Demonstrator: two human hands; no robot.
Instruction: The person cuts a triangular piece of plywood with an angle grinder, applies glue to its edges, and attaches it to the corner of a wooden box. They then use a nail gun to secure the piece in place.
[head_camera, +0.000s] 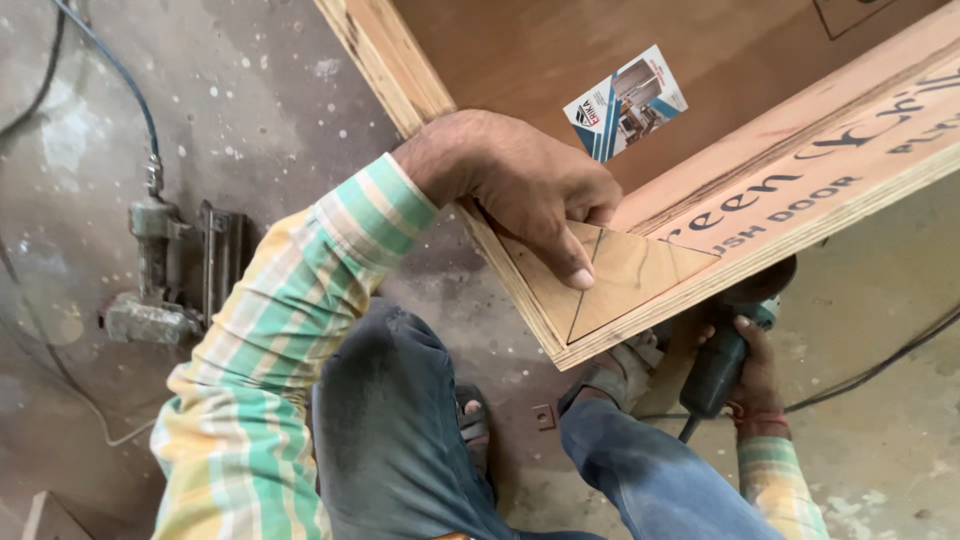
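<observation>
Right hand (752, 372), half hidden under the plywood panel (640, 275), grips a power tool (722, 365). Left hand (520, 185) presses the panel's near corner, holding nothing. A blue-white card (625, 102) lies farther up.

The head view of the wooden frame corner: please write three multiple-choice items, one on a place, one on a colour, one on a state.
1. Where does the left hand rest?
A. on the corner of the wooden frame
B. on the floor
C. on the person's knee

2. What colours has the shirt sleeve of the left arm?
A. plain black
B. green, yellow and white stripes
C. red dots

3. How is the power tool under the frame?
A. lying alone on the floor
B. hanging from a wall
C. held by the right hand

Key:
1 A, its fingers press the triangular corner piece.
2 B, the stripes show along the whole arm.
3 C, the hand closes around its dark body.
</observation>
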